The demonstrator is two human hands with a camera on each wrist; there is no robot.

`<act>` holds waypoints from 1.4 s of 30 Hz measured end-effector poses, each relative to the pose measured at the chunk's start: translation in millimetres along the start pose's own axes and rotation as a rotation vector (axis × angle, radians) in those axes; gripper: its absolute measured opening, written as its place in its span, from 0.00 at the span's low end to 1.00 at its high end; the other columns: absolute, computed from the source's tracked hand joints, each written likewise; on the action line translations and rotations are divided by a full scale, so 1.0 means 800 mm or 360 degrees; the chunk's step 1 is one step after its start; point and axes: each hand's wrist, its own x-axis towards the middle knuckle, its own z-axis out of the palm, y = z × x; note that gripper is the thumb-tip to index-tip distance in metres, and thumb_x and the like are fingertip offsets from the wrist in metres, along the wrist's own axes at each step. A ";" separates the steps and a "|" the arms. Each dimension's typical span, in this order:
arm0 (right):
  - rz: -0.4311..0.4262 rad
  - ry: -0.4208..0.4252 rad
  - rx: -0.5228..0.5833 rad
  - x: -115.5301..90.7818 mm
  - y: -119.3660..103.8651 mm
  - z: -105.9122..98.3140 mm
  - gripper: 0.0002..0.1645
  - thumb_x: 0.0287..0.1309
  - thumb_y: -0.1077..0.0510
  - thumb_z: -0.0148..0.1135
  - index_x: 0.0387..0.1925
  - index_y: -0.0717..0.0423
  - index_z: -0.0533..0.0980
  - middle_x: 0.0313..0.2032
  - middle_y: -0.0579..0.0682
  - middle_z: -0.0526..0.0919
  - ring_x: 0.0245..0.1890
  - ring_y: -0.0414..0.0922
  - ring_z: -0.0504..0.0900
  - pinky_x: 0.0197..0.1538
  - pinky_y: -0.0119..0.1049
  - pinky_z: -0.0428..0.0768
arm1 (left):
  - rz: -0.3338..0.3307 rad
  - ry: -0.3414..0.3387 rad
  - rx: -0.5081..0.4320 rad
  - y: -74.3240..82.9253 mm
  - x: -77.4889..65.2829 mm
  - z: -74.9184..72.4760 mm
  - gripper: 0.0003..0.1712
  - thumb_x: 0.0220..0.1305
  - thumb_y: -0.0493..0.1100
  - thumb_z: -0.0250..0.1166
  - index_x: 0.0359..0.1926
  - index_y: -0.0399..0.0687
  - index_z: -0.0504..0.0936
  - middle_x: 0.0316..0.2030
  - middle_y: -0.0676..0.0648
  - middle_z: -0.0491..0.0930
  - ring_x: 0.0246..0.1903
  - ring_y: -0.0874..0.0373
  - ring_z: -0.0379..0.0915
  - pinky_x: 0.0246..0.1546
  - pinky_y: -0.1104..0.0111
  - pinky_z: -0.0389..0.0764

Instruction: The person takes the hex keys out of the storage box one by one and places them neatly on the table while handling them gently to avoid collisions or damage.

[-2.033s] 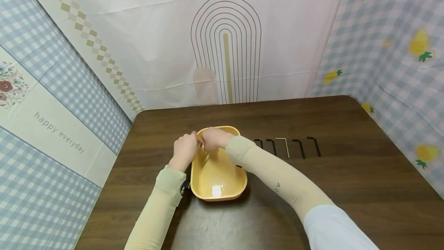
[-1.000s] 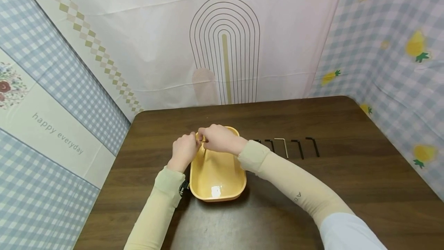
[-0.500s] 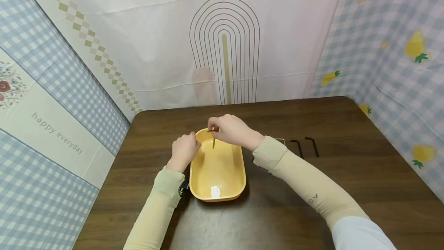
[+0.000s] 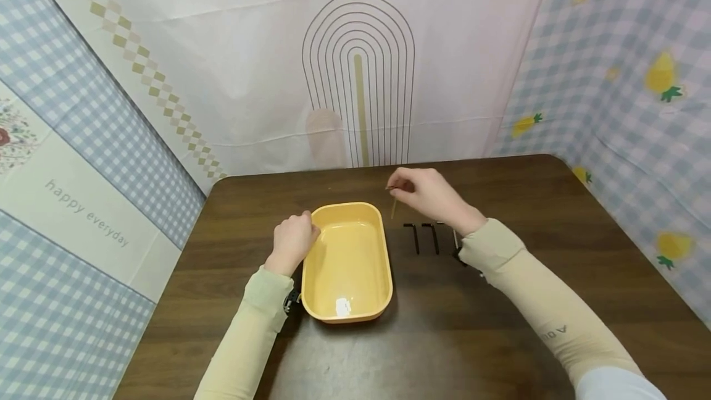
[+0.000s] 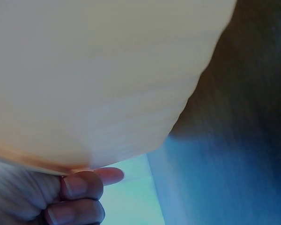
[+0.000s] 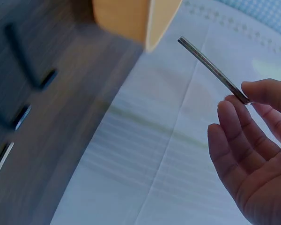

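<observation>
My left hand [image 4: 293,241] holds the left rim of a yellow plastic basin [image 4: 347,264]. In the left wrist view its curled fingers [image 5: 82,185] lie against the basin's rim. Off the basin's far right corner, my right hand [image 4: 428,193] is raised over the table and pinches a brass-coloured hex key [image 4: 394,208] between thumb and fingertips. In the right wrist view the long arm of this hex key [image 6: 210,68] sticks out from the fingertips, while its short end is mostly hidden by them.
Right of the basin lie a black hex key [image 4: 415,239], a second black hex key [image 4: 434,239] and a pale one [image 4: 456,239], partly under my right sleeve. The arm covers the spot further right. A patterned cloth [image 4: 266,79] hangs behind the table [image 4: 266,196].
My right hand has lifted the hex key out of the basin and carried it right, past the rim. The left hand has stayed at the basin's left rim.
</observation>
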 end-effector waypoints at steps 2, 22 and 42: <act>0.0047 0.0041 0.0004 -0.011 0.011 -0.014 0.06 0.64 0.57 0.66 0.43 0.50 0.82 0.36 0.44 0.85 0.37 0.42 0.82 0.44 0.43 0.79 | 0.0009 0.0000 -0.0010 0.001 0.001 -0.001 0.09 0.66 0.39 0.57 0.37 0.36 0.79 0.16 0.46 0.69 0.13 0.51 0.66 0.17 0.58 0.71; 0.0466 0.0153 -0.0226 -0.147 0.119 -0.122 0.11 0.70 0.53 0.61 0.49 0.51 0.81 0.40 0.50 0.85 0.36 0.47 0.80 0.35 0.40 0.75 | 0.0013 -0.0009 -0.0042 0.000 -0.004 -0.001 0.10 0.67 0.39 0.57 0.39 0.35 0.79 0.16 0.46 0.69 0.13 0.51 0.66 0.17 0.60 0.70; 0.0586 0.0002 -0.0297 -0.183 0.189 -0.131 0.10 0.71 0.58 0.59 0.48 0.58 0.80 0.39 0.57 0.86 0.34 0.51 0.82 0.32 0.42 0.74 | 0.0008 0.0009 -0.0022 -0.001 -0.004 -0.001 0.10 0.66 0.38 0.56 0.39 0.35 0.79 0.14 0.46 0.68 0.12 0.52 0.64 0.15 0.62 0.67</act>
